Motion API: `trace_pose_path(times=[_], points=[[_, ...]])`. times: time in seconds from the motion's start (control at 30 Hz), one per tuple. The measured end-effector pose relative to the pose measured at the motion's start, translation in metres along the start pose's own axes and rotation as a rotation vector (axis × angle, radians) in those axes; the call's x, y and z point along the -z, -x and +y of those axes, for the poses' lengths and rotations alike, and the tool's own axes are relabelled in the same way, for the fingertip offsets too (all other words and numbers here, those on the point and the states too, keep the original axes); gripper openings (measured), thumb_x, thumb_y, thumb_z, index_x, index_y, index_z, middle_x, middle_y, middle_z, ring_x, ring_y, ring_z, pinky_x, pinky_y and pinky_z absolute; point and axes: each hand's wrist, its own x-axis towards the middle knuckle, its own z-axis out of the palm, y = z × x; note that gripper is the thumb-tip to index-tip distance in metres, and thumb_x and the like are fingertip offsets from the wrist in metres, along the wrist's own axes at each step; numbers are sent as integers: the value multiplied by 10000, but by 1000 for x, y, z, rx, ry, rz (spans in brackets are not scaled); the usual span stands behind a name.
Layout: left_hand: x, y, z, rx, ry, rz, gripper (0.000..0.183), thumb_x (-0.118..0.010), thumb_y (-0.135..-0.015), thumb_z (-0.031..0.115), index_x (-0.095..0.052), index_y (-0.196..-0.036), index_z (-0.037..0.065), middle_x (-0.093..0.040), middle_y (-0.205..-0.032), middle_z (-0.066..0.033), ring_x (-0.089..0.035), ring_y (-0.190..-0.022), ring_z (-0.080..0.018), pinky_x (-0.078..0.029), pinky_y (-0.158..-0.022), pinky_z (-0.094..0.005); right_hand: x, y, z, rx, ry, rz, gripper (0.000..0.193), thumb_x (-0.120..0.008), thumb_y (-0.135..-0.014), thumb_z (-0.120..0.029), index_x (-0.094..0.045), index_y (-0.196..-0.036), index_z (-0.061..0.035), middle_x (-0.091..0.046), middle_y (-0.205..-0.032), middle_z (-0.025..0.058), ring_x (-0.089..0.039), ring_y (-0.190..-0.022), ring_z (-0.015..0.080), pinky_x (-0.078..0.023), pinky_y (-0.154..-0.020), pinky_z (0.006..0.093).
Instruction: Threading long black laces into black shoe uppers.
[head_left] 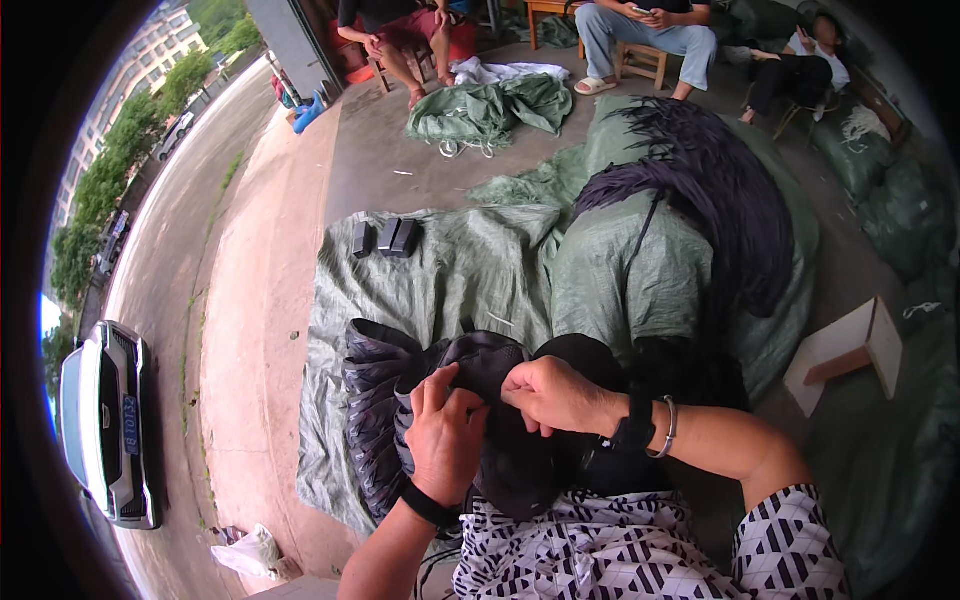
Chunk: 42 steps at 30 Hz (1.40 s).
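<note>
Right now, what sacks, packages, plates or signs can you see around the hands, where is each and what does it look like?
Green woven sack: bulging, past the hands, dark strips spilling over it.
Green sack sheet: flat on the floor, left of that sack.
Three small dark blocks: on the sheet's far edge.
Pale wooden stool: lying tipped over at right.
Car number plate: blue rectangle on the silver car, far left.
No screens seen.

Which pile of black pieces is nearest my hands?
The stack on the green tarp by your left hand; the big heap lies farther off, atop the sacks.
</note>
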Motion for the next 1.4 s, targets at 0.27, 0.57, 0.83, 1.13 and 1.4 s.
trace_pose_path(times=[0.27,0.57,0.83,1.13,1.4], points=[[23,18,-14,-193,130,191,190,-653,-769,-26,-543,-914,31,-533,-1213,-157,-627,-936,-277,-516,-736,-340,21,18,0,833,623,610,224,-663,-848,-207,-579,-730,-36,-548,-614,102,-603,-594,291,-464,-521,388],[14,11,-9,289,427,-251,338,-570,-950,253,-556,-723,2,-568,-577,-40,-554,-512,-94,-421,-477,-252,4,9,15,530,708,293,269,-645,-831,-264,-566,-768,-16,-617,-762,138,-640,-741,327,-502,-631,401],[63,40,-96,251,1966,162,297,-435,-1001,342,-568,-864,114,-523,-775,36,-466,-664,-79,-451,-647,-268,69,40,3,360,-25,-199,266,-531,-923,-227,-676,-898,-5,-633,-883,76,-605,-873,149,-455,-799,259],[52,17,-39,-325,1870,-78,396,-392,-993,421,-624,-819,151,-623,-1081,-71,-535,-1101,-351,-176,-1094,-612,55,-4,8,495,-913,-420,467,-485,-964,-346,-474,-561,-109,-635,-778,120,-613,-806,258,-454,-907,445],[108,89,-335,381,2065,833,376,-426,-989,398,-660,-958,104,-674,-922,-28,-456,-591,-96,-442,-568,-196,278,103,160,423,-1425,595,447,-567,-928,-336,-409,-542,-175,-435,-509,-47,-351,-407,80,-363,-539,270]])
